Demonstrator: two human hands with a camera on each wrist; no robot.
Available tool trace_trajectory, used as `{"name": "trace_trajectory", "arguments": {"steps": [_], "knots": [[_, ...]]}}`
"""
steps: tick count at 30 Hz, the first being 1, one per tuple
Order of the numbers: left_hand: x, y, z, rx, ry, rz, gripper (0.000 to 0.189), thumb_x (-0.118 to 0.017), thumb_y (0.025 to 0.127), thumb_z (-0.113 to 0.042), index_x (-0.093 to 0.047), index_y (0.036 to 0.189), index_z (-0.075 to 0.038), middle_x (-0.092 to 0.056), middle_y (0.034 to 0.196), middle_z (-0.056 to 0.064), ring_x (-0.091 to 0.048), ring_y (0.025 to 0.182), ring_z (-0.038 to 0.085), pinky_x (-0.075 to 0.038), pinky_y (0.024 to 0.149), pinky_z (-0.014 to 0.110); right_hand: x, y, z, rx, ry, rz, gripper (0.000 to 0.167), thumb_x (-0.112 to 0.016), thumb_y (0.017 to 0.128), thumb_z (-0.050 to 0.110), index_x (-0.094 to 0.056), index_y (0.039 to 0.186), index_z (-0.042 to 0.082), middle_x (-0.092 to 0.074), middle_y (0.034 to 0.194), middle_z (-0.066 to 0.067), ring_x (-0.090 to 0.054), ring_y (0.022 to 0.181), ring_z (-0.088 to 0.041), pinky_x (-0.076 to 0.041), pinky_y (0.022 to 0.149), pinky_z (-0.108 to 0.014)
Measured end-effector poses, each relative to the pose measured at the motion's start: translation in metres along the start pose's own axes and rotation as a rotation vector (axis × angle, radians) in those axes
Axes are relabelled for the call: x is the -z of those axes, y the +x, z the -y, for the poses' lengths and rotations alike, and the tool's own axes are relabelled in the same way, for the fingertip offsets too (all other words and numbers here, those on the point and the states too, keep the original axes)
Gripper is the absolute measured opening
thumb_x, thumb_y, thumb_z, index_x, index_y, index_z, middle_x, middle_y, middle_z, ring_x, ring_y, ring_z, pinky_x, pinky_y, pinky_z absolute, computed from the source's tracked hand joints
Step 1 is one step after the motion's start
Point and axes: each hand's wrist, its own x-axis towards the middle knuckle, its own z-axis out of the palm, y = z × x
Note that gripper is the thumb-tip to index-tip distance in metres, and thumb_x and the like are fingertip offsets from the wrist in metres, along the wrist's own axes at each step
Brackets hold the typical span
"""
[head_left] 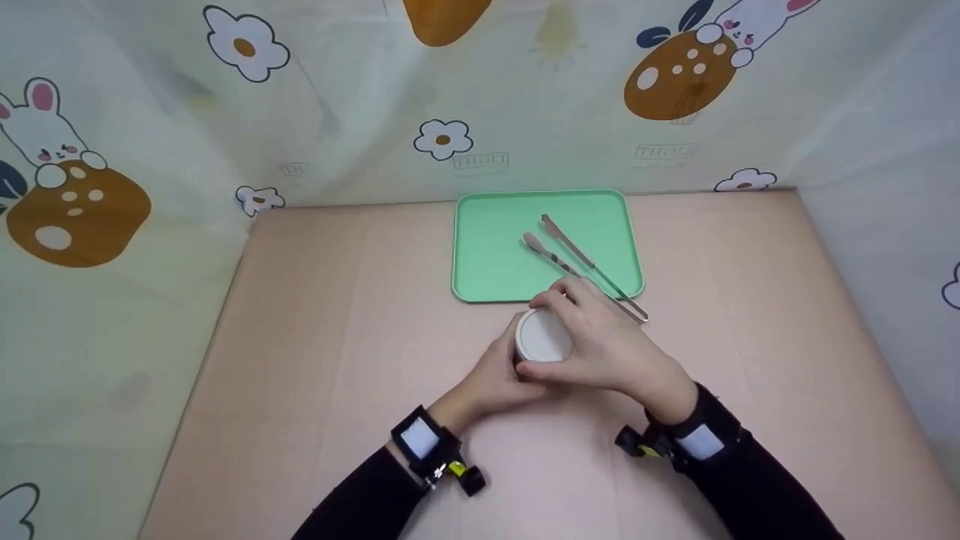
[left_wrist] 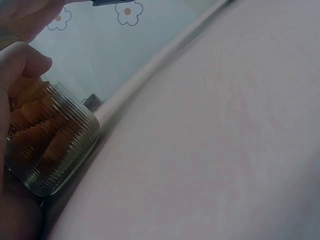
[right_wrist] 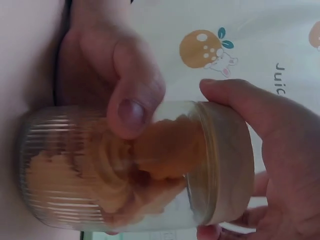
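Observation:
A ribbed clear glass jar (right_wrist: 65, 172) holds several orange-brown, wavy snack pieces (right_wrist: 167, 150). It stands with its base down at the tabletop, and a pale round lid (head_left: 544, 336) covers its mouth. My left hand (head_left: 491, 379) grips the jar's side, its thumb lying across the glass in the right wrist view. From above, my right hand (head_left: 611, 341) holds the lid by its rim, thumb on one side and fingers on the other. In the left wrist view the jar's ribbed lower part (left_wrist: 65, 135) shows, while fingers hide its upper part.
Just beyond the hands, a green tray (head_left: 487, 255) lies at the table's back edge. Metal tongs (head_left: 568, 244) rest across it, their bent end past its front right corner near my right hand. A patterned curtain (head_left: 360, 112) hangs behind and beside the table (head_left: 315, 322).

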Motion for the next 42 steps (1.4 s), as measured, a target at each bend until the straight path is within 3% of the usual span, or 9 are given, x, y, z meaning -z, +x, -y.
{"name": "trace_trajectory", "arguments": {"steps": [4, 8, 11, 15, 21, 31, 36, 42], "knots": [[0.0, 0.001, 0.0, 0.008, -0.007, -0.001, 0.098, -0.09, 0.081, -0.016, -0.037, 0.163, -0.01, -0.058, 0.151, 0.01, -0.058, 0.136, 0.022, -0.047, 0.119, 0.042, -0.001, 0.0, 0.002, -0.045, -0.026, 0.0, 0.075, -0.09, 0.08, 0.065, -0.068, 0.128, 0.012, -0.056, 0.121, -0.004, -0.058, 0.113, -0.024, -0.056, 0.091, -0.043], [-0.001, 0.001, 0.0, 0.001, 0.029, -0.014, 0.098, -0.09, 0.081, -0.021, -0.038, 0.163, -0.01, -0.059, 0.151, 0.008, -0.057, 0.138, 0.021, -0.043, 0.122, 0.042, 0.008, 0.0, -0.012, 0.098, 0.033, 0.073, 0.084, -0.089, 0.083, 0.066, -0.064, 0.144, 0.013, -0.057, 0.135, -0.004, -0.057, 0.126, -0.021, -0.054, 0.104, -0.043], [-0.001, 0.001, -0.001, -0.009, 0.031, -0.014, 0.094, -0.09, 0.083, -0.026, -0.039, 0.162, -0.014, -0.06, 0.151, 0.002, -0.056, 0.14, 0.019, -0.04, 0.123, 0.042, 0.016, 0.0, -0.024, 0.22, 0.115, 0.139, 0.089, -0.09, 0.086, 0.056, -0.055, 0.157, 0.016, -0.053, 0.152, -0.003, -0.05, 0.142, -0.019, -0.048, 0.116, -0.044], [-0.001, 0.0, -0.002, -0.005, 0.003, -0.01, 0.091, -0.092, 0.086, -0.031, -0.042, 0.161, -0.02, -0.06, 0.15, -0.003, -0.056, 0.141, 0.017, -0.04, 0.124, 0.042, 0.02, 0.001, -0.033, 0.291, 0.161, 0.189, 0.088, -0.09, 0.089, 0.041, -0.049, 0.163, 0.017, -0.051, 0.161, 0.0, -0.046, 0.149, -0.02, -0.045, 0.119, -0.046], [-0.001, -0.001, -0.002, -0.015, -0.003, -0.012, 0.098, -0.093, 0.086, -0.028, -0.037, 0.166, -0.02, -0.058, 0.155, -0.002, -0.054, 0.143, 0.018, -0.038, 0.126, 0.043, 0.019, 0.002, -0.037, 0.331, 0.171, 0.186, 0.078, -0.091, 0.09, 0.034, -0.057, 0.157, 0.013, -0.06, 0.151, -0.003, -0.055, 0.141, -0.022, -0.051, 0.112, -0.045], [0.0, 0.001, -0.001, -0.069, -0.036, 0.009, 0.102, -0.091, 0.088, -0.022, -0.031, 0.17, -0.018, -0.051, 0.164, 0.002, -0.05, 0.148, 0.022, -0.034, 0.129, 0.042, 0.016, 0.004, -0.036, 0.325, 0.096, 0.148, 0.078, -0.092, 0.087, 0.044, -0.064, 0.153, 0.013, -0.063, 0.139, -0.007, -0.061, 0.13, -0.022, -0.055, 0.106, -0.045], [0.0, 0.001, -0.001, -0.061, -0.059, 0.026, 0.106, -0.091, 0.088, -0.02, -0.026, 0.172, -0.019, -0.046, 0.168, 0.0, -0.045, 0.152, 0.021, -0.03, 0.131, 0.041, 0.015, 0.004, -0.035, 0.318, 0.088, 0.146, 0.081, -0.091, 0.087, 0.045, -0.062, 0.155, 0.013, -0.062, 0.135, -0.006, -0.06, 0.125, -0.019, -0.056, 0.102, -0.042], [0.0, 0.001, -0.001, -0.031, -0.051, 0.028, 0.107, -0.091, 0.086, -0.02, -0.026, 0.171, -0.014, -0.051, 0.164, 0.001, -0.049, 0.148, 0.02, -0.032, 0.13, 0.039, 0.016, 0.003, -0.035, 0.345, 0.076, 0.122, 0.078, -0.09, 0.089, 0.047, -0.062, 0.154, 0.013, -0.063, 0.131, -0.006, -0.061, 0.121, -0.019, -0.057, 0.097, -0.041]]}}
